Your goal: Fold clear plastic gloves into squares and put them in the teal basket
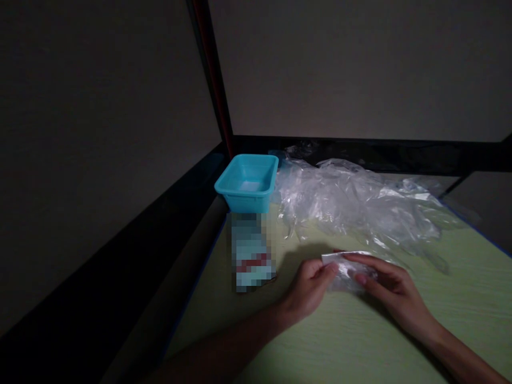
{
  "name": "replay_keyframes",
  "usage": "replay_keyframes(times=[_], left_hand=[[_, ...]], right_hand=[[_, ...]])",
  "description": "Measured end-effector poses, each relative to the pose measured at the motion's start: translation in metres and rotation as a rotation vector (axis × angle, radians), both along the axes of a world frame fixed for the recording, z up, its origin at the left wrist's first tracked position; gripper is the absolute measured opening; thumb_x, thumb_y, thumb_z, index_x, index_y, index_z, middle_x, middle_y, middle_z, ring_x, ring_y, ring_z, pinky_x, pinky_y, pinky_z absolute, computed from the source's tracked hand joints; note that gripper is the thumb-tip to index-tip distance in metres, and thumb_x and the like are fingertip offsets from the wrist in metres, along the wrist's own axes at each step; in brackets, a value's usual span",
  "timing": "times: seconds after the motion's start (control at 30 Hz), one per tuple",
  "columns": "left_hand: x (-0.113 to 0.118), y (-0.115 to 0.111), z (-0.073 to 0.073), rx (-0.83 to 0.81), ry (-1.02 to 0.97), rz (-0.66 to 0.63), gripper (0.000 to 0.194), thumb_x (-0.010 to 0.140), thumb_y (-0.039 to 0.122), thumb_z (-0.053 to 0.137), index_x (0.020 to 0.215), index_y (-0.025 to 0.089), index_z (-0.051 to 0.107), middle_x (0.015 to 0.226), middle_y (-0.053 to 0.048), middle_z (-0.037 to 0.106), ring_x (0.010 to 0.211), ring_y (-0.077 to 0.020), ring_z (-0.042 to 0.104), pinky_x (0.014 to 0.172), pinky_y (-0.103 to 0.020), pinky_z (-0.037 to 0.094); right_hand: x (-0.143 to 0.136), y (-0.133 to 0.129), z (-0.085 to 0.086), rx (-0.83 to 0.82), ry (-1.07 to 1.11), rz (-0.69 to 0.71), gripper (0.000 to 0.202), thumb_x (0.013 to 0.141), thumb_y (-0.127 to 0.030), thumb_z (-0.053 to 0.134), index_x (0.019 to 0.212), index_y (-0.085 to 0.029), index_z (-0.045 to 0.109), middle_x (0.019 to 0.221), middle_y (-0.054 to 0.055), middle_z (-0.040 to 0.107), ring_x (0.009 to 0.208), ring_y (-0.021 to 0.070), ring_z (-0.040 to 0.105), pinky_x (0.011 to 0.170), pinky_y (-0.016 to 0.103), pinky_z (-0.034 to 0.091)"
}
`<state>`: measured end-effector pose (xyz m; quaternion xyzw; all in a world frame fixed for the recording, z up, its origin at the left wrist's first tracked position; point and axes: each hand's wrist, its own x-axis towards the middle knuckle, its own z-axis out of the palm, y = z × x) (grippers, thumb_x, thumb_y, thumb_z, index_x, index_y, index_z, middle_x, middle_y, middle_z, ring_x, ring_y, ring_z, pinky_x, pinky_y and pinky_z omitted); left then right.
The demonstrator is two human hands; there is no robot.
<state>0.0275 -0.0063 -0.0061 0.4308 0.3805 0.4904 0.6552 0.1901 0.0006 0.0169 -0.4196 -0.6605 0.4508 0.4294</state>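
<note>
A small clear plastic bag [346, 274] is held between both hands above the table's middle. My left hand [310, 288] pinches its left edge between thumb and fingers. On the other side my right hand [390, 285] grips the bag, with the thumb in front and the fingers along its top and behind. Behind the hands lies a large loose pile of clear plastic bags [352, 197]. What the held bag contains, if anything, is too unclear to tell.
A turquoise plastic basin [250, 202] stands at the table's back left corner. In front of it lies a pixelated flat item [252, 256]. The pale green table [304, 352] has blue edges and stands against dark-framed panels.
</note>
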Motion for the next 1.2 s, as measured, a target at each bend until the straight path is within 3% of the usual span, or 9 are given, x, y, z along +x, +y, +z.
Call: replay_keyframes(times=[0.43,0.7,0.87,1.07,1.2], left_hand=[[0.000,0.000,-0.006,-0.074,-0.131,-0.052,0.048,0.067,0.050,0.070,0.096,0.012,0.068,0.089,-0.006,0.067,0.081,-0.0171,0.059,0.076,-0.029,0.042],[0.000,0.002,-0.005,-0.054,-0.104,-0.033,0.036,0.073,0.043,0.067,0.092,0.012,0.067,0.085,-0.005,0.066,0.077,-0.0161,0.059,0.074,-0.028,0.043],[0.001,-0.001,-0.003,0.021,-0.034,0.004,0.016,0.075,0.023,0.064,0.087,0.012,0.064,0.076,-0.002,0.064,0.071,-0.0132,0.058,0.066,-0.024,0.043],[0.001,-0.009,0.003,0.212,0.074,0.054,0.048,0.077,0.010,0.057,0.123,0.019,0.046,0.091,-0.003,0.067,0.081,-0.0143,0.062,0.072,-0.024,0.047],[0.000,-0.010,0.007,0.285,0.203,0.042,0.033,0.077,0.012,0.056,0.109,0.018,0.063,0.101,-0.006,0.068,0.085,-0.0174,0.063,0.074,-0.027,0.049]], right_hand=[[-0.001,-0.002,0.000,-0.004,-0.032,0.113,0.027,0.078,-0.029,0.064,0.105,-0.030,0.067,0.116,0.004,0.063,0.106,0.0236,0.059,0.090,0.036,0.048],[0.000,-0.001,-0.001,-0.017,-0.048,0.013,0.025,0.076,-0.033,0.065,0.101,-0.031,0.069,0.106,0.003,0.068,0.097,0.0219,0.064,0.084,0.033,0.051],[0.002,0.002,-0.003,0.011,-0.049,-0.070,0.025,0.073,-0.034,0.066,0.097,-0.029,0.071,0.098,0.004,0.071,0.088,0.0233,0.066,0.082,0.036,0.052],[0.005,0.005,-0.008,-0.005,-0.033,-0.173,0.023,0.072,-0.037,0.068,0.092,-0.028,0.072,0.094,0.004,0.072,0.084,0.0243,0.067,0.076,0.037,0.054],[0.006,0.006,-0.010,-0.013,-0.013,-0.127,0.024,0.071,-0.037,0.068,0.092,-0.027,0.072,0.093,0.005,0.072,0.086,0.0243,0.067,0.077,0.037,0.054]])
